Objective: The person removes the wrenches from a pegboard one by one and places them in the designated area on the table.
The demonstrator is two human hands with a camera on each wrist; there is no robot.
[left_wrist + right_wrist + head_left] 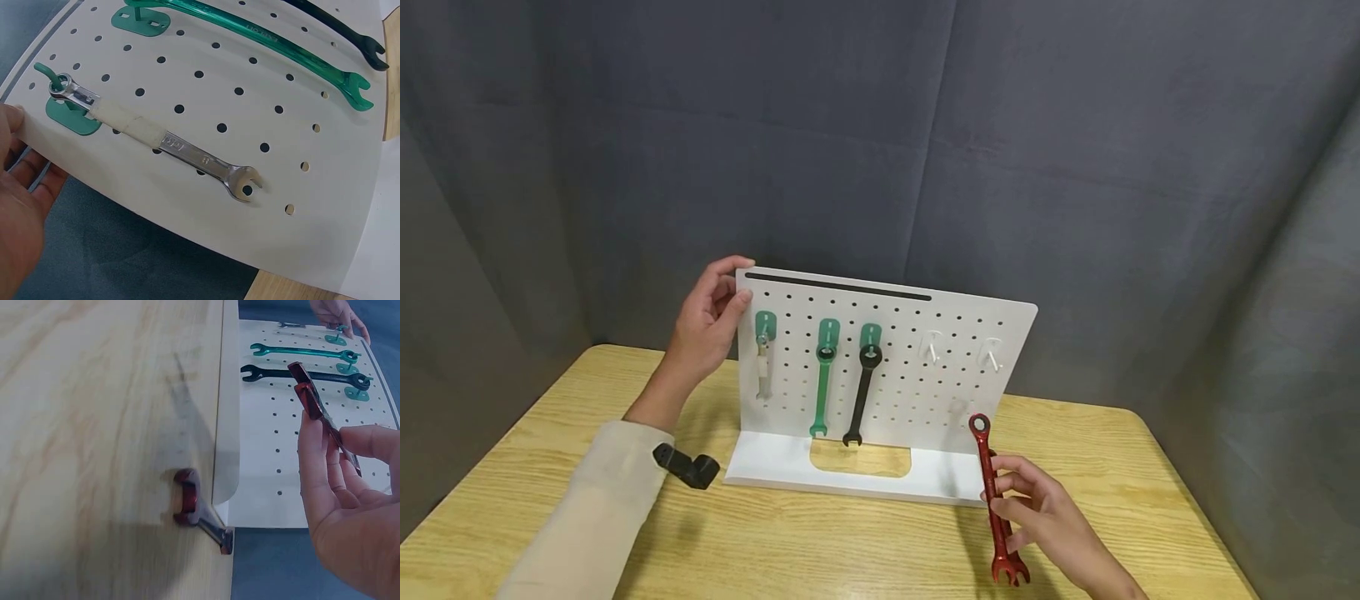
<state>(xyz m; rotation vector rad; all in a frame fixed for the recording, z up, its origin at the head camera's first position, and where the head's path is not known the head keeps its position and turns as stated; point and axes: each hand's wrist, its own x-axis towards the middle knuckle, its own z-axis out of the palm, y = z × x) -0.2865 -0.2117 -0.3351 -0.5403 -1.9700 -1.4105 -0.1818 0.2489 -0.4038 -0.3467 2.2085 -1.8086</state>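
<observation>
My left hand (706,321) pinches the top left corner of a white pegboard (910,392), thumb in front, fingers at the edge. In my right hand (1045,517) is a red ratcheting combination wrench (987,467), ring end up and open end down, before the board's lower right corner. Close behind it shows a second red wrench (190,499); whether that one lies on the table I cannot tell. On green hooks hang a silver wrench (194,153) with a pale wrapped middle, a green wrench (822,396) and a black wrench (861,400).
Two white hooks (932,347) on the board's right side carry nothing. The board rises from a white base (767,458) with a cutout, on a wooden table (820,550). Grey curtains (775,167) stand behind and at both sides. A black mount (688,467) sits at my left wrist.
</observation>
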